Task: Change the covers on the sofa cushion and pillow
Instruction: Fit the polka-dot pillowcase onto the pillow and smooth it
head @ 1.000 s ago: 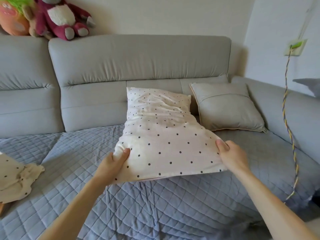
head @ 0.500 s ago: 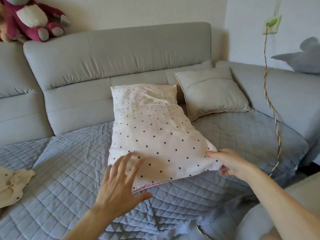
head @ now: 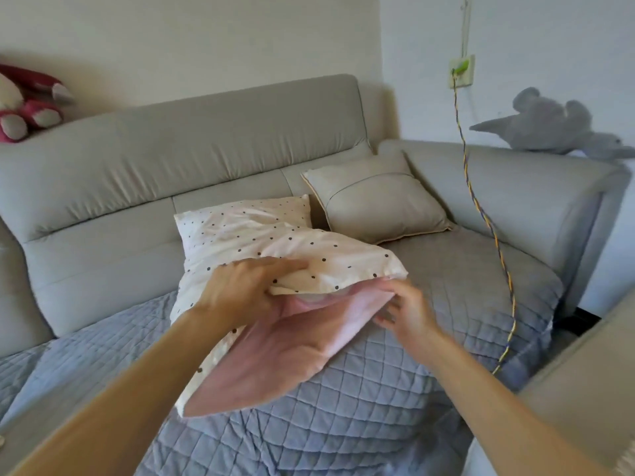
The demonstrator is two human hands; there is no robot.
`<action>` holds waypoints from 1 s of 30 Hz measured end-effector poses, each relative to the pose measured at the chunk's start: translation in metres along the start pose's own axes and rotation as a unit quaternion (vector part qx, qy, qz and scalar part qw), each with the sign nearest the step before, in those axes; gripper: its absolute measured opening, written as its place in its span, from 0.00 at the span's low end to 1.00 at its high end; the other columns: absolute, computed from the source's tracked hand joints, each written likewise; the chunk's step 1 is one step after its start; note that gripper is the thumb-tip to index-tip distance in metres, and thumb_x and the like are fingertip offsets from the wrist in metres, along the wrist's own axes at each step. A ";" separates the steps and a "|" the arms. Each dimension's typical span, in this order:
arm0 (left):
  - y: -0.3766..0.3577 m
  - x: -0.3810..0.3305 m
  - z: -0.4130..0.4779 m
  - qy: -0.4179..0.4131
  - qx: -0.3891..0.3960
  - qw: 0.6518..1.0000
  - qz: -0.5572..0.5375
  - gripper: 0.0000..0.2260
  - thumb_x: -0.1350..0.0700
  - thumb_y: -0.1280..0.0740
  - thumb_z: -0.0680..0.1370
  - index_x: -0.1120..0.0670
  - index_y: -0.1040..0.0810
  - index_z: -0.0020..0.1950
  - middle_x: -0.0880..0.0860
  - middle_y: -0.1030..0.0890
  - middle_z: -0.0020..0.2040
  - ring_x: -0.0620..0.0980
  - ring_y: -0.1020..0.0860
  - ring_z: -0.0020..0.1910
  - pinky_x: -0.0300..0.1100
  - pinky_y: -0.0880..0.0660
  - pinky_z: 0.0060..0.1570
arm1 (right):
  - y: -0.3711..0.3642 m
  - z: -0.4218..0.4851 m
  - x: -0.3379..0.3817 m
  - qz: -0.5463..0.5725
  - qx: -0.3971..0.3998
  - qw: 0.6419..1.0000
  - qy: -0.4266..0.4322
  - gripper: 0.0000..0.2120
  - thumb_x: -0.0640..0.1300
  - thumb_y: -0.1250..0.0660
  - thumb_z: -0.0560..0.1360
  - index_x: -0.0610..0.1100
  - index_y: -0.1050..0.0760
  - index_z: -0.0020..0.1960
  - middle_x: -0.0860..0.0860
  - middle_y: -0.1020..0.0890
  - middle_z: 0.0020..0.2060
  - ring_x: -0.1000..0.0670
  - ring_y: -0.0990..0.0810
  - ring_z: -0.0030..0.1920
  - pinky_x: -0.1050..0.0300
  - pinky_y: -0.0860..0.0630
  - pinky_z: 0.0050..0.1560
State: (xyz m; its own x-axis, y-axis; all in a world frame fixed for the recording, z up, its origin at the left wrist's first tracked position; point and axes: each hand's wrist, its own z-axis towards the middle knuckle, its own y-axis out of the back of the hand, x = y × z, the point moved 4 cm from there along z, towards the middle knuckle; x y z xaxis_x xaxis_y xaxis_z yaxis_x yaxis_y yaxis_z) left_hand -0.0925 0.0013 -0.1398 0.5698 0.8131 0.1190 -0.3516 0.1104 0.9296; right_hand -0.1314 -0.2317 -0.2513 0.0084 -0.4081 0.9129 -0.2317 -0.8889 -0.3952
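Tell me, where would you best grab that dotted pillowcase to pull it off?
At its open end, coming from the near side. The dotted pillowcase gapes there: the left hand grips the dotted top edge, the right hand pinches the pink flap, and the inner pillow shows between. The closed far end lies toward the sofa backrest, offering no opening.

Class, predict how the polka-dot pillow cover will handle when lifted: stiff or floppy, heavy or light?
Probably floppy: the polka-dot cover wrinkles and its pink flap droops below the left hand and right hand. Likely light, since a fingertip pinch holds its edge up.
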 end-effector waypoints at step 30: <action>-0.022 0.015 0.063 -0.109 -0.145 0.974 0.132 0.27 0.49 0.25 0.71 0.36 0.28 0.68 0.45 0.19 0.53 0.53 0.20 0.47 0.51 0.23 0.44 | -0.111 0.033 -0.086 -0.641 0.179 0.731 0.150 0.18 0.49 0.45 0.82 0.49 0.29 0.70 0.47 0.27 0.70 0.43 0.26 0.66 0.55 0.29 0.64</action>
State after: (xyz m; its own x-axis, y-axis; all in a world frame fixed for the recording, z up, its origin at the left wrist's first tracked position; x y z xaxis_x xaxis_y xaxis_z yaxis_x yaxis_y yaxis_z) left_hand -0.0294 -0.0247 -0.1364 0.5644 0.6977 0.4411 -0.6845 0.0969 0.7225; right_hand -0.0742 -0.1047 -0.2889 -0.2308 0.8243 0.5170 0.0500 -0.5206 0.8524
